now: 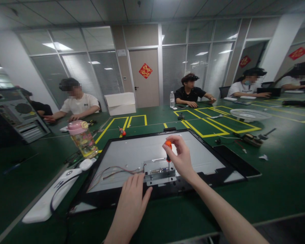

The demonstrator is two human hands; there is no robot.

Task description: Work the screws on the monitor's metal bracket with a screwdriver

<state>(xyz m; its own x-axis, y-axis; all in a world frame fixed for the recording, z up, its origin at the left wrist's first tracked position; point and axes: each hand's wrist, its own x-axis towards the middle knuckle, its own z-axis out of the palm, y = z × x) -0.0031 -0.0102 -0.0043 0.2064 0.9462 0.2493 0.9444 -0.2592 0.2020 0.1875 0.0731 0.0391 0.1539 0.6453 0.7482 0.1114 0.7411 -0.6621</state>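
Observation:
A flat display panel [132, 149] with a black frame lies on the table in front of me. Near its front edge sits a metal bracket [160, 176] carrying a small circuit board, with thin wires [109, 171] running off to the left. My right hand [181, 157] grips an orange and black screwdriver [168, 145] by its handle, held upright with the shaft down at the bracket. Flat on the panel's front edge, just left of the bracket, rests my left hand [133, 195], its fingers stretched out and holding nothing. The screwdriver's tip is too small to make out clearly.
To the left stand a pink-lidded bottle [83, 139], a white power strip [53, 195] with a black cable, and a computer case [17, 113]. A black flat panel [236, 161] and a tool [252, 139] lie right. Several people sit across the green table [282, 189].

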